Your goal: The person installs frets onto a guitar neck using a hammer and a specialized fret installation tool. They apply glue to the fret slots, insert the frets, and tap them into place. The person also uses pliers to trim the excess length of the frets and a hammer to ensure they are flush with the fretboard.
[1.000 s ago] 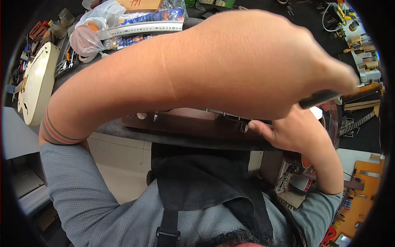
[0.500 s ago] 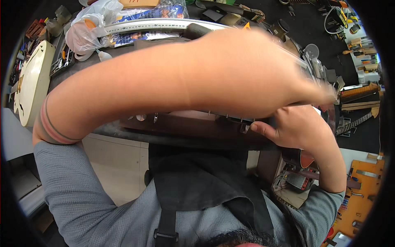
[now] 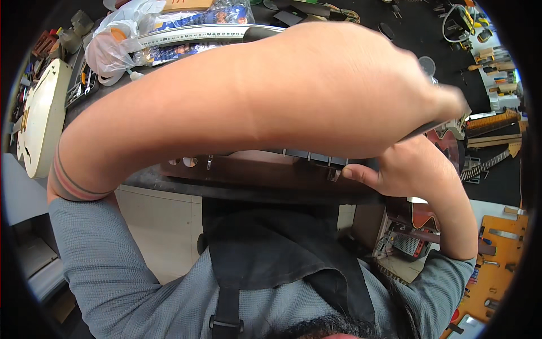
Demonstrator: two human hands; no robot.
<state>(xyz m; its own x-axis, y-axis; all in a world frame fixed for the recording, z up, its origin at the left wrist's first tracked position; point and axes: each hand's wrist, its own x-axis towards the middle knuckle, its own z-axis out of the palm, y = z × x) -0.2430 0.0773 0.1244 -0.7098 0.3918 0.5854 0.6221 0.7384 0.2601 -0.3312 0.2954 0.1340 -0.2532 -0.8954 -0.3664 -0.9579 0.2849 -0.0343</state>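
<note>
My left hand point(image 3: 361, 85) reaches across to the right, close before the camera, and covers much of the work. Its fingers are curled down, and a thin dark edge point(image 3: 426, 129) shows beneath them; what they hold is mostly hidden. Underneath and nearer to me, my right hand point(image 3: 409, 172) grips a dark fretboard point(image 3: 310, 156) with evenly spaced metal bars. Its thumb lies along the near side, beside a small metal fitting point(image 3: 333, 174); the other fingers are hidden. A dark brown board point(image 3: 248, 175) with shiny fittings lies along the bench's near edge.
A steel ruler point(image 3: 192, 36) and plastic bags point(image 3: 121, 42) lie at the back left. A cream guitar body point(image 3: 45, 118) stands at far left. On the right are a red guitar body point(image 3: 446, 144), a guitar neck point(image 3: 488, 166) and an orange tool board point(image 3: 502, 254).
My left hand has moved farther away and slightly right, its fingers blurred, uncovering part of the red guitar body. My right hand stays nearly where it was.
</note>
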